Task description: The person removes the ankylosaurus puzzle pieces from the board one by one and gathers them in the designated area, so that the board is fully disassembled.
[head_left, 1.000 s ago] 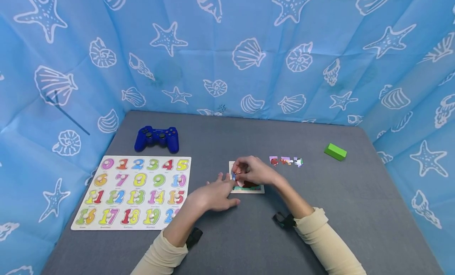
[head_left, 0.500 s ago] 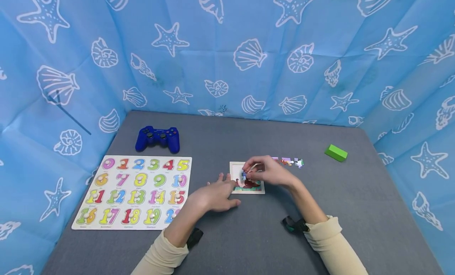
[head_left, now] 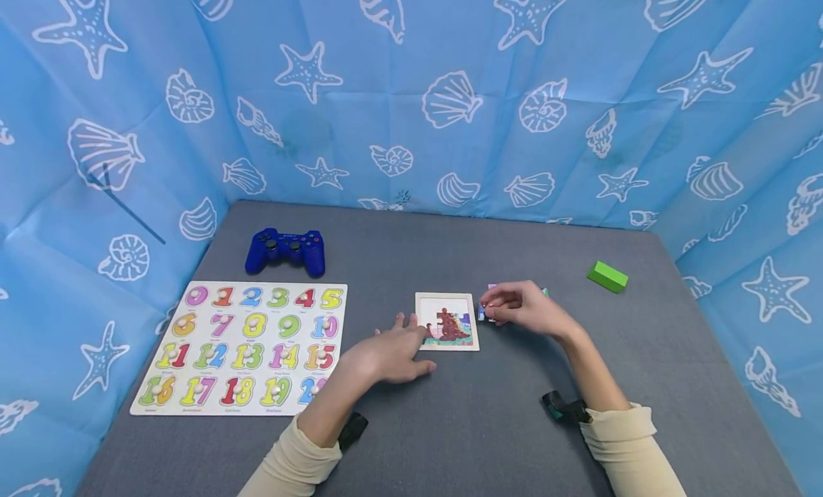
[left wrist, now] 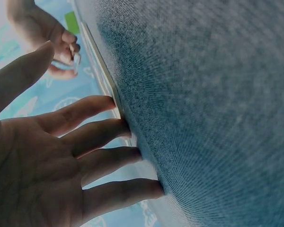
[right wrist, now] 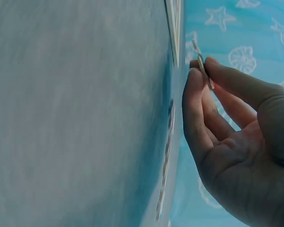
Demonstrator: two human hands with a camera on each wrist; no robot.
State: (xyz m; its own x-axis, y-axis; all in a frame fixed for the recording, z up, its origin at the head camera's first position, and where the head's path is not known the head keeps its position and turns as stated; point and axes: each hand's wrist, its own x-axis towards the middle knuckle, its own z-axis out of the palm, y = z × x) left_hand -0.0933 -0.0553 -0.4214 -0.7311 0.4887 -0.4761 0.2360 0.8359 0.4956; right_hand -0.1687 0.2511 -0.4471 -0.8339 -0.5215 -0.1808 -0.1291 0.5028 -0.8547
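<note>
A small square jigsaw puzzle [head_left: 448,330] in a pale frame lies mid-table, partly filled with a reddish-brown figure and a blank white area above it. My left hand [head_left: 391,349] has its fingers straight, with fingertips at the frame's left edge; in the left wrist view the fingertips [left wrist: 106,101] touch the frame's side and the table. To the right of the frame, my right hand [head_left: 524,309] pinches a puzzle piece [right wrist: 203,70] between thumb and fingers, held above the table. Loose pieces [right wrist: 164,165] lie beneath it, mostly hidden by the hand in the head view.
A number board [head_left: 239,348] with several pegged numerals lies on the left. Behind it sits a blue game controller [head_left: 286,251]. A green block [head_left: 607,276] lies at the right. A blue shell-patterned curtain [head_left: 411,97] surrounds the grey table [head_left: 463,433].
My right hand has lifted off the puzzle and moved right with the piece, over the loose pieces. More of the puzzle shows now. The left hand has stayed in place.
</note>
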